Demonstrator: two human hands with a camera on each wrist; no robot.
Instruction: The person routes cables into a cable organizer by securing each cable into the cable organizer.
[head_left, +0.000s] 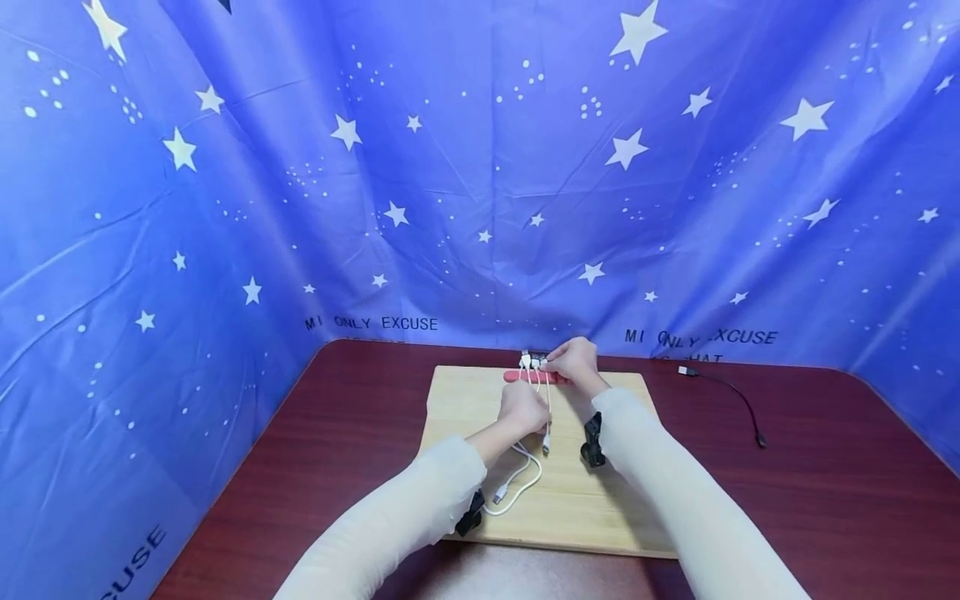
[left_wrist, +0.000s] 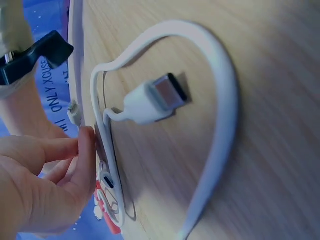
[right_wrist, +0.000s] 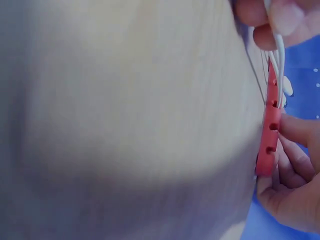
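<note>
My left hand (head_left: pixel 522 408) pinches a white cable (right_wrist: pixel 280 42) between thumb and fingers, above the wooden board. A red notched cable holder (right_wrist: pixel 270 132) lies at the board's far edge, with white cables in some of its notches. My right hand (head_left: pixel 576 364) grips the holder's right end, an index fingertip beside a cable. Several white plugs (head_left: pixel 525 361) stick out behind the holder. In the left wrist view, a white cable with a USB-C plug (left_wrist: pixel 155 100) lies looped on the wood. What the right fingertips touch behind the holder is partly hidden.
The light wooden board (head_left: pixel 600 500) rests on a dark red table (head_left: pixel 817 492). A short black USB cable (head_left: pixel 738 396) lies on the table to the right. A blue star-patterned curtain (head_left: pixel 487 167) hangs behind and at the sides.
</note>
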